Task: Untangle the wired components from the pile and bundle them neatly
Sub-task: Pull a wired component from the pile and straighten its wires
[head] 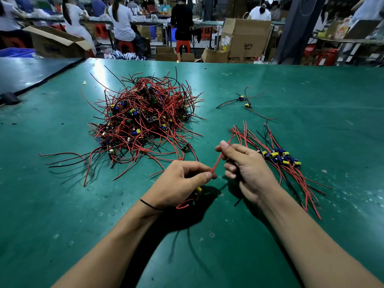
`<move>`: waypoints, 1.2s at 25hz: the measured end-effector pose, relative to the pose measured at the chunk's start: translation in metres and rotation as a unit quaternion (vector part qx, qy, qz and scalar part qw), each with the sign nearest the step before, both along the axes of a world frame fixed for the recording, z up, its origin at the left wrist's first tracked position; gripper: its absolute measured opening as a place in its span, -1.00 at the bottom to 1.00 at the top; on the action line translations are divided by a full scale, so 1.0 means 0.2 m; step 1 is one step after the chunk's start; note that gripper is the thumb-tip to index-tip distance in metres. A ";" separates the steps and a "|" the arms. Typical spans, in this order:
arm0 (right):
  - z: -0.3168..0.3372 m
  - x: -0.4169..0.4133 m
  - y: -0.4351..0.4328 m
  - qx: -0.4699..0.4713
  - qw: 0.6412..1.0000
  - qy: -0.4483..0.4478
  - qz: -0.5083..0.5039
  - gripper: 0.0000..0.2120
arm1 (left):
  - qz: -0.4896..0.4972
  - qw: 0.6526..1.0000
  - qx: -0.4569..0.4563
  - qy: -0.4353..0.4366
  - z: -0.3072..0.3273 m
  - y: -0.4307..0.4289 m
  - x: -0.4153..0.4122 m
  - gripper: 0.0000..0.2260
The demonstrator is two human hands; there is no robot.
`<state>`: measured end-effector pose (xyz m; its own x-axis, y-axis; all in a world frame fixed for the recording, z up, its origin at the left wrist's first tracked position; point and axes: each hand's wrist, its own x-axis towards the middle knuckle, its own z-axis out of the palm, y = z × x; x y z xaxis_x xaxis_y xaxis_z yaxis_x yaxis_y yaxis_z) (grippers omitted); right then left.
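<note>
Head view: left hand (182, 181) and right hand (247, 163) each pinch one red wire (217, 162) between fingertips, one tangled pile (143, 119) beyond the left fingers, one aligned bundle (278, 159) beside the right.

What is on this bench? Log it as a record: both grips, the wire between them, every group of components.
left grip: pinches the lower end of a red wire; a yellow capacitor shows under the palm
right grip: pinches the same wire higher up
tangled pile: left-centre of the green table
sorted bundle: beside the right grip, components together, wires fanned out
loose components: two, lying beyond the bundle
</note>
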<state>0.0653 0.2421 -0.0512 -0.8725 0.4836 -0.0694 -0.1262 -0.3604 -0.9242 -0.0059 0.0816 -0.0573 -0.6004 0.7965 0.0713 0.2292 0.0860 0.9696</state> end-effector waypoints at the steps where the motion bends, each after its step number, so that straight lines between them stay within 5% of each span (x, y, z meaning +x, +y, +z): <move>1: 0.00 0.00 0.01 -0.021 1.000 0.008 -0.020 -0.83 | -0.005 1.000 -0.004 -0.001 0.00 0.00 0.00 -0.84; 13: 0.09 0.03 0.05 -0.211 0.976 -0.044 0.046 -0.70 | -0.026 0.999 -0.025 0.002 0.01 -0.01 0.00 -0.87; 24: -0.02 -0.01 0.04 0.054 0.993 -0.054 -0.089 -0.76 | -0.076 0.995 -0.057 -0.028 0.02 -0.03 0.02 -0.90; 27: 0.01 -0.02 0.04 -0.001 0.994 -0.080 -0.079 -0.72 | -0.072 0.995 -0.055 -0.032 0.02 -0.04 0.02 -0.92; 30: 0.05 -0.01 0.05 -0.159 0.982 -0.092 -0.031 -0.70 | -0.052 0.997 -0.052 -0.031 0.02 -0.03 0.03 -0.92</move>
